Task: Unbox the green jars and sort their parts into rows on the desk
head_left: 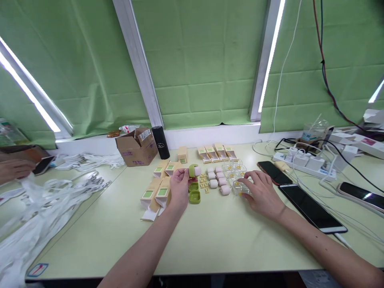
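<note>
My left hand (179, 187) pinches a small green case (192, 172) with a pale pink block (197, 171) set against its right side. Just below it, green square cups (195, 197) sit on the table. My right hand (260, 191) has thumb and index finger around a clear plastic piece (238, 187) with a yellow spot, at the near end of a group of similar clear pieces (233, 168). Between the hands lie two columns of pale pink blocks (225, 190) and several small yellow clips (207, 190).
Open cartons with green labels (147, 194) stand left of my left hand; more cartons (220, 153) are behind. Phones (312, 208) and a power strip (306, 162) lie right. White straps (60, 204), a cardboard box (136, 148), a black bottle (161, 143) and another person's hand (16, 166) are left.
</note>
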Available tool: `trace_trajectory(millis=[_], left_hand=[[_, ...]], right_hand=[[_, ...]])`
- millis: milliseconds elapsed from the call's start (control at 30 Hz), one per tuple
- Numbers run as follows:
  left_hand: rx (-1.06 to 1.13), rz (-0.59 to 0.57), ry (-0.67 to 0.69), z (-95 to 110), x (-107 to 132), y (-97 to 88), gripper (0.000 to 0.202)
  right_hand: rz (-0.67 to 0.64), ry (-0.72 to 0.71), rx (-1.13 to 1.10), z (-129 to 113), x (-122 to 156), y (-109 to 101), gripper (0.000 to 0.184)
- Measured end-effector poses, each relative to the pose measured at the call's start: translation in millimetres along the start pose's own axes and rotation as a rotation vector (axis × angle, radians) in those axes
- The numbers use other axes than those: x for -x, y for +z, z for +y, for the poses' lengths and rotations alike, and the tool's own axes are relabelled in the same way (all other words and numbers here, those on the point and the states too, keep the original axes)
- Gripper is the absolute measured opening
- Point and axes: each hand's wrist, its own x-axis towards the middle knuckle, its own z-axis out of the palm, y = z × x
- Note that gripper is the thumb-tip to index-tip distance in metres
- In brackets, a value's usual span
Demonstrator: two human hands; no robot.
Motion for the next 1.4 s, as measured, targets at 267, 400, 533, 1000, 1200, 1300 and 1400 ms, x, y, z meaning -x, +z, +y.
trace_trajectory(millis=[267,400,533,1000,1200,1300,1400], left_hand=[[0.009,0.008,-0.007,1,1,1.1,0.044],[0.02,-0.013,-0.003,1,3,2.3,0.044],[0.041,-0.026,-0.018,2,4,4.1,0.043],[0.005,-0.148,-0.071,3,10,6.8,0.038],[-0.1,-0.19,-0.058,-1,16,9.7,0.043],[-0.145,-0.229,-0.06,-2,18,11.6,0.043],[-0.182,-0.214,0.036,2,22,14.1,0.033]], right_hand=[[0.019,-0.013,-0.022,1,-1,4,0.031],[0.045,0.003,-0.073,-4,-11,-10,0.037],[0.107,0.015,-0.243,-19,-38,-23,0.045],[0.211,-0.069,-0.641,-101,-70,25,0.055],[0.239,-0.034,-0.68,-99,-64,33,0.042],[0.25,-0.014,-0.721,-98,-63,34,0.039],[0.249,0.023,-0.756,-98,-62,32,0.041]])
